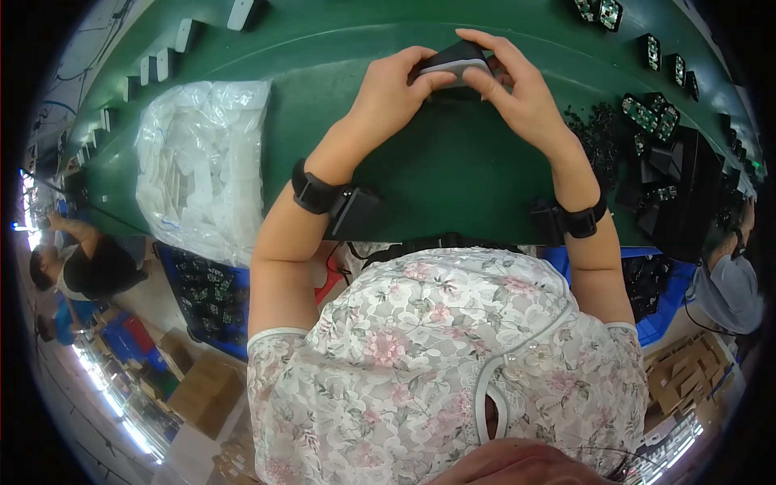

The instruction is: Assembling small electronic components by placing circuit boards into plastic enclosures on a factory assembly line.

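Observation:
Between my two hands, above the far part of the green table, is a small black-and-white plastic housing. My left hand grips its left end, with the thumb along the near side. From the right, my right hand closes on the other end, its forefinger over the top and its thumb at the near edge. The pale face of the housing is turned toward me; its far side is hidden. Each wrist wears a black strap with a dark box on it.
A clear plastic bag of white parts lies to the left. White housings line the far left edge. On the right are a heap of small black parts, circuit boards and a black box. Blue bins stand below; other people sit at both sides.

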The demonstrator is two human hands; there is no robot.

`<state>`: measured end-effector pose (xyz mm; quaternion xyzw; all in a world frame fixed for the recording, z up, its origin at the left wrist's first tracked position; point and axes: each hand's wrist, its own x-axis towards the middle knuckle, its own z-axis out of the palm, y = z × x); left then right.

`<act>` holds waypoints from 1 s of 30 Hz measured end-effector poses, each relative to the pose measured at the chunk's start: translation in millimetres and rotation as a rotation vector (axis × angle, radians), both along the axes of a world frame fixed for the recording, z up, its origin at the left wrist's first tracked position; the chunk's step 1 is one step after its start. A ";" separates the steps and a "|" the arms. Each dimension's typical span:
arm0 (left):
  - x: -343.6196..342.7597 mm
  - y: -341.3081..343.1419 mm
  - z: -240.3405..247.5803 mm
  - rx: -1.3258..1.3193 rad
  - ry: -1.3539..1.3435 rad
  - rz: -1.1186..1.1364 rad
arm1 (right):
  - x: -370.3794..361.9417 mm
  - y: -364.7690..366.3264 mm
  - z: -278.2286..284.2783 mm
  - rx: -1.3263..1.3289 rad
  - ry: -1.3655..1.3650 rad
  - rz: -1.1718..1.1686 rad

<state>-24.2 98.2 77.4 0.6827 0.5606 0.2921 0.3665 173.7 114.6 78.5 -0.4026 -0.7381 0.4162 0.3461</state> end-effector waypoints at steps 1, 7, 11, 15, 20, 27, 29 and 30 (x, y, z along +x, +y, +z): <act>2.7 -0.5 2.6 -0.107 -0.179 0.001 | 1.1 1.8 -2.0 -0.049 0.049 -0.029; 26.5 16.6 7.4 -0.162 -0.466 -0.016 | 8.9 9.5 1.8 -0.212 0.196 -0.139; 26.0 65.2 -7.3 -0.088 -0.443 0.023 | 33.0 17.8 8.5 0.163 -0.010 -0.413; -17.8 147.2 -47.9 -0.168 -0.833 -0.130 | 95.2 3.1 22.4 0.241 -0.385 -0.553; -33.2 178.9 -30.6 -0.383 -0.435 0.177 | 94.6 -24.8 18.7 0.042 -0.724 -0.509; -48.9 181.0 -54.4 -0.231 -0.061 0.197 | 69.3 -45.7 5.6 0.169 -0.737 -0.443; -33.2 164.7 -42.7 0.000 0.222 0.415 | 71.1 -46.3 1.6 0.154 -0.754 -0.424; -38.3 153.2 -44.9 0.309 0.456 0.587 | 69.9 -43.4 0.7 0.154 -0.759 -0.411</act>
